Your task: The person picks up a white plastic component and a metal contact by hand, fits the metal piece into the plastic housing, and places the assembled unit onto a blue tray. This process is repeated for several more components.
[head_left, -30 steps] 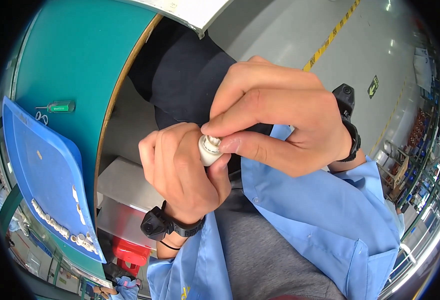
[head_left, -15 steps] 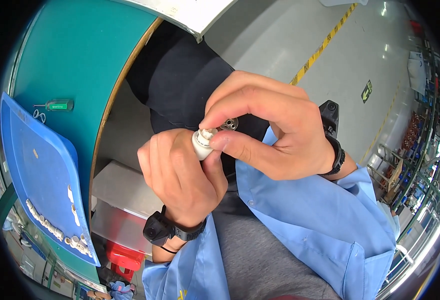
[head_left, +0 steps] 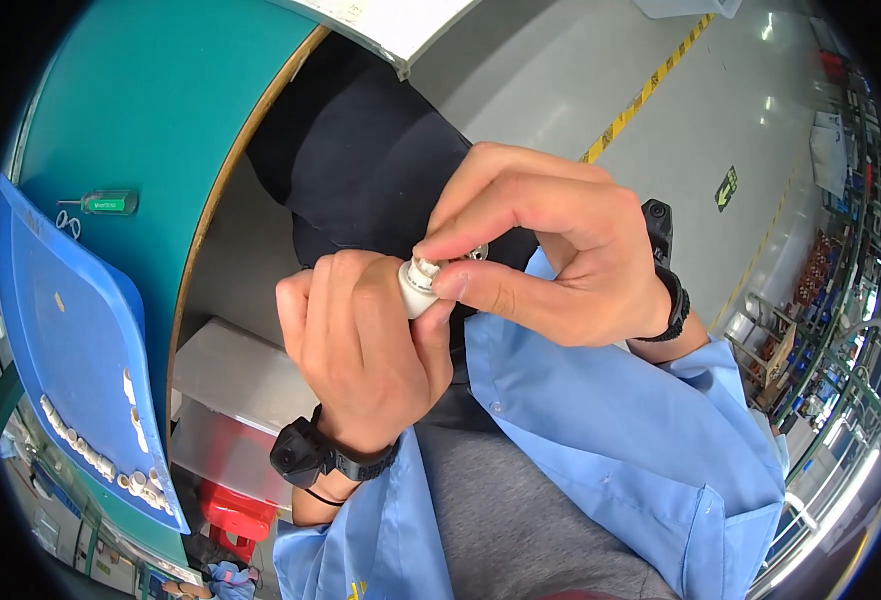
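A small white cylindrical fitting (head_left: 417, 290) with a narrower, notched top is held up over my lap. My left hand (head_left: 365, 335) is closed around its lower part, with the other fingers curled in. From the right, the thumb and forefinger of my right hand (head_left: 560, 255) pinch the narrow top end. The fingertips hide part of the fitting, and whether a smaller piece sits between them cannot be made out. Just behind the right fingers shows a bit of a shiny metal piece (head_left: 477, 252), mostly covered.
On the green tabletop (head_left: 180, 90) to the left lies a green-handled screwdriver (head_left: 108, 202) beside scissors (head_left: 69, 224). A blue tray (head_left: 70, 320) carries several white fittings (head_left: 78, 440) along its near side. A red stool (head_left: 235, 515) stands below; a white surface edge (head_left: 390, 30) juts in at the top.
Both hands and the fitting have shifted slightly right in the picture, while the table and tray appear slightly farther left. The two-handed hold is kept, and the metal piece is more covered.
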Action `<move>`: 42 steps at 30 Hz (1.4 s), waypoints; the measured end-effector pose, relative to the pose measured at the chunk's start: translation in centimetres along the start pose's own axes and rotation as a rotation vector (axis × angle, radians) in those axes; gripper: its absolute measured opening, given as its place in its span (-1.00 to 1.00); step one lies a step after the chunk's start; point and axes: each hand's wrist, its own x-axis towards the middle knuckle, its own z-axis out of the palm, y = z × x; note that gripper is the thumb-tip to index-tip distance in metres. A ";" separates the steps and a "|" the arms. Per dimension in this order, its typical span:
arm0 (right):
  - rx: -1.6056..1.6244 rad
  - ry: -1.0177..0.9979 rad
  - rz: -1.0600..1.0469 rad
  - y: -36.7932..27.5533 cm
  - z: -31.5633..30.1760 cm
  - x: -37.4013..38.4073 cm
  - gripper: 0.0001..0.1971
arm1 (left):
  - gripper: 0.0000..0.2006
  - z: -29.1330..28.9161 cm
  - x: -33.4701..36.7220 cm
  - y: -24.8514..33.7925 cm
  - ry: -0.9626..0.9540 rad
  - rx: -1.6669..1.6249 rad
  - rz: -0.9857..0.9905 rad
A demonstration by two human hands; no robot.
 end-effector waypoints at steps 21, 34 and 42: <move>0.047 -0.111 0.111 -0.2 -1.1 0.5 -0.89 | -0.77 0.0 -0.2 -0.5 -0.070 -0.188 -0.036; 0.070 -0.146 0.082 0.6 -1.1 0.5 -0.88 | -0.74 -0.2 -0.1 -0.6 -0.091 -0.139 -0.013; 0.125 -0.099 0.092 0.7 -0.5 0.2 -0.86 | -0.77 -0.2 -0.4 -0.2 -0.077 -0.214 -0.080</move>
